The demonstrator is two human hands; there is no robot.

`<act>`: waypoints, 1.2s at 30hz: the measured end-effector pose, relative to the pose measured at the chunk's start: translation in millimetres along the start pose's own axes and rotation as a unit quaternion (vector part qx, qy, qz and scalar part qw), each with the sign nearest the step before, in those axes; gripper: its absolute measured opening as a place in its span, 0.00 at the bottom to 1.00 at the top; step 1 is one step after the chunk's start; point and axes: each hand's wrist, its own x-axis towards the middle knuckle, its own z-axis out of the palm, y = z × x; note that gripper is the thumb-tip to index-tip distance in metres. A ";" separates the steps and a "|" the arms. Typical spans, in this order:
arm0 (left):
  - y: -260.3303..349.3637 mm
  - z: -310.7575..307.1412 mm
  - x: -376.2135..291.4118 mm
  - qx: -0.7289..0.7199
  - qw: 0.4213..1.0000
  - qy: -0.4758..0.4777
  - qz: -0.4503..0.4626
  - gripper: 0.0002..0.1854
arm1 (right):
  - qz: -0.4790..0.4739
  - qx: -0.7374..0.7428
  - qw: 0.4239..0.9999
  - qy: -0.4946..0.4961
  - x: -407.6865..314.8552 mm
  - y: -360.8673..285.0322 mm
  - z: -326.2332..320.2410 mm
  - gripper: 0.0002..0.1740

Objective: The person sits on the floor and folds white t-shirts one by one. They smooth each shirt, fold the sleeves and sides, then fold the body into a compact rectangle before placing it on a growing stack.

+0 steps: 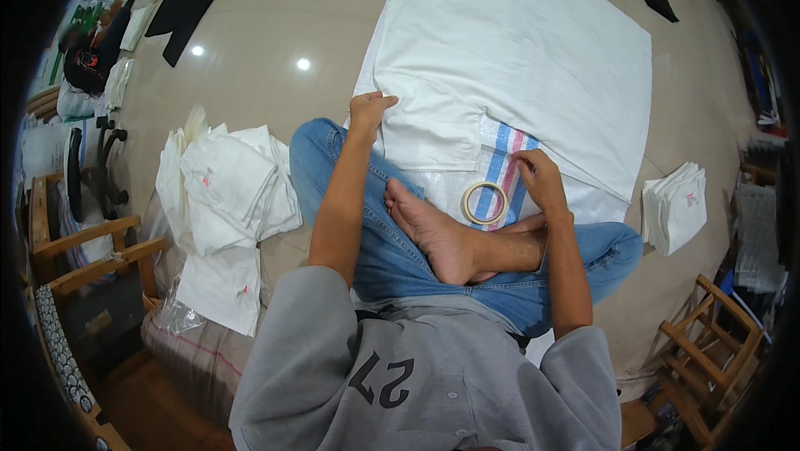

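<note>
A white garment (pixel 512 57), apparently a shirt, lies spread out before my crossed legs on a white woven plastic sack (pixel 431 187) with blue and red stripes. My left hand (pixel 370 115) pinches the garment's left edge, beside a part that looks like a short sleeve (pixel 431 132). Over the striped part of the sack, by the garment's lower edge, is my right hand (pixel 542 179) with its fingers bent. Whether anything is between those fingertips is not clear. A roll of tape (pixel 466 204) rests on the stripes between my right hand and my bare foot (pixel 431 232).
Folded white garments are piled at my left (pixel 244 182), and a neat stack (pixel 678 210) sits at my right. Black garments (pixel 194 1) lie on the tiled floor (pixel 281 32). Wooden frames (pixel 706 338) flank me. Another person (pixel 87 67) is at far left.
</note>
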 end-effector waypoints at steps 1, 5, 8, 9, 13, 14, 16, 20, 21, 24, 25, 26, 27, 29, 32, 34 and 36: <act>5.4 0.5 -3.8 -0.047 0.998 -0.016 -0.031 0.29 | 0.005 0.009 1.000 0.009 0.1 2.1 -0.1 0.13; 27.6 -0.9 -22.4 -0.067 0.993 -0.012 -0.097 0.28 | 0.030 0.062 0.997 0.028 4.9 -5.4 5.8 0.13; 35.8 2.0 -34.7 -0.086 0.991 0.001 -0.102 0.25 | -0.001 0.072 0.997 -0.006 14.7 -24.0 21.4 0.14; 36.9 2.9 -38.4 -0.106 0.990 -0.006 -0.096 0.24 | -0.019 0.069 0.997 -0.024 18.9 -31.7 28.5 0.14; 38.7 2.5 -49.9 -0.095 0.992 -0.038 -0.073 0.31 | -0.017 0.146 0.987 -0.063 49.8 -69.3 68.1 0.16; 39.5 2.5 -51.6 -0.071 0.994 -0.049 -0.068 0.35 | -0.013 0.166 0.984 -0.061 61.4 -80.2 80.0 0.18; 42.0 3.8 -53.8 -0.079 0.993 -0.070 -0.062 0.38 | -0.005 0.207 0.977 -0.057 86.2 -103.2 102.4 0.21; 46.9 7.4 -58.8 -0.144 0.982 -0.106 -0.066 0.39 | 0.037 0.241 0.969 -0.035 119.2 -139.0 124.3 0.34; 47.8 8.4 -59.6 -0.190 0.972 -0.119 -0.069 0.40 | 0.041 0.222 0.974 -0.029 124.6 -144.5 126.1 0.33; 49.6 12.2 -59.9 -0.208 0.967 -0.137 -0.062 0.40 | 0.060 0.179 0.982 -0.013 138.6 -153.5 130.1 0.31; 49.8 13.2 -59.6 -0.216 0.964 -0.140 -0.060 0.39 | 0.071 0.172 0.983 -0.010 143.4 -153.9 130.5 0.30; 50.6 13.3 -57.9 -0.194 0.967 -0.154 -0.065 0.41 | 0.082 0.165 0.983 -0.007 148.2 -153.4 131.0 0.29; 50.6 14.2 -57.2 -0.203 0.965 -0.153 -0.067 0.41 | 0.083 0.165 0.983 -0.007 153.3 -152.5 131.3 0.28; 50.1 16.2 -55.7 -0.210 0.964 -0.144 -0.078 0.40 | 0.084 0.164 0.983 -0.007 161.1 -150.2 131.6 0.25; 49.0 17.7 -53.7 -0.232 0.961 -0.127 -0.084 0.39 | 0.091 0.180 0.979 -0.013 166.1 -148.6 130.2 0.23; 48.3 17.5 -52.7 -0.243 0.958 -0.130 -0.081 0.38 | 0.126 0.200 0.971 -0.027 166.2 -149.5 128.7 0.23; 47.8 16.8 -51.9 -0.243 0.957 -0.140 -0.078 0.38 | 0.143 0.216 0.965 -0.029 166.2 -151.2 128.0 0.24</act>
